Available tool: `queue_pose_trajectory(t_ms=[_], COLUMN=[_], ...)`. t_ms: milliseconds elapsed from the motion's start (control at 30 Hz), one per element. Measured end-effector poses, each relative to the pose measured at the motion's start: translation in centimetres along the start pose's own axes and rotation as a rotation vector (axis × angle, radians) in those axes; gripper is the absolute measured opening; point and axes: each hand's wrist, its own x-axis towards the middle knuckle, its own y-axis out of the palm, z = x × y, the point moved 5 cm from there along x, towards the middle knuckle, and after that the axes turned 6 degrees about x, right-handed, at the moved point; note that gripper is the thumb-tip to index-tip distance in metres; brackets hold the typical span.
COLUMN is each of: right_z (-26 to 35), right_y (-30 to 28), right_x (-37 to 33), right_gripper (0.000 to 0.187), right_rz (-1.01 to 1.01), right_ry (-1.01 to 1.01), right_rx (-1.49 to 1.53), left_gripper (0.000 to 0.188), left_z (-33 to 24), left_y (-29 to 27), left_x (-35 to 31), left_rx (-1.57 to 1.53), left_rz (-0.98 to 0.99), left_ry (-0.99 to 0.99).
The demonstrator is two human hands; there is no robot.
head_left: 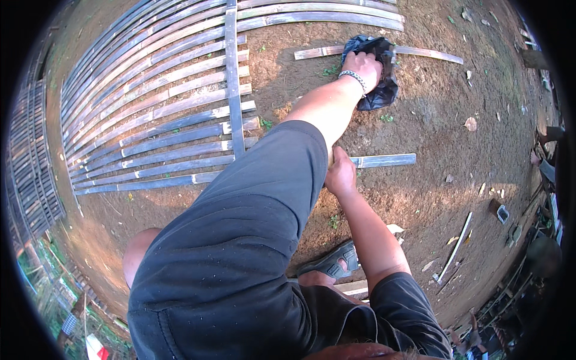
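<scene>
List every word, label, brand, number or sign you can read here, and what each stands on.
None: no text is readable in this view.
Black plastic bag under the left hand: no lettering can be made out.
Bamboo slats: no writing visible.
Sandal: any marking is too small to read.
Red-and-white item, lower left: too small and blurred to tell.

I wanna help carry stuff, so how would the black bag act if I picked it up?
The black bag would probably flop, since it's creased and crumpled. It might feel slippery, because it looks shiny. I can't see inside, so weight's uncertain.
</scene>
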Motion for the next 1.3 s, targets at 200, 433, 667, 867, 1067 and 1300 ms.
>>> queue_pose_trajectory(t_ms=[200, 433, 667, 867, 1067, 1300], right_z=[-0.8, -0.1, -0.9, -0.3, 0.2, 0.7], right_y=[-0.3, 1.0, 0.7, 0.5, 0.1, 0.2], right_x=[0.0, 0.0, 0.1, 0.2, 0.1, 0.2], right_gripper=[0.034, 0.034, 0.034, 0.040, 0.041, 0.042], right_rz=[-0.067, -0.085, -0.119, -0.072, -0.050, 0.028], right_ry=[-0.042, -0.132, -0.143, -0.055, -0.046, -0.028], right_rx=[0.031, 0.005, -0.027, -0.034, -0.066, -0.108], left_gripper=[0.025, 0.018, 0.005, 0.012, 0.020, 0.017], left_z=[-0.6, 1.5, 6.9, 14.3, 17.2, 17.9], left_y=[-1.0, -5.0, -1.5, 1.1, 1.0, 2.3], left_x=[0.1, -5.4, -20.8, -31.5, -33.8, -33.6], left_rx=[-0.049, -0.496, -1.471, -1.148, -0.934, -0.573], left_rz=[0.017, -0.353, -0.748, -0.750, -0.673, -0.978], left_ry=[0.037, -0.107, -0.524, -0.891, -0.963, -0.906])
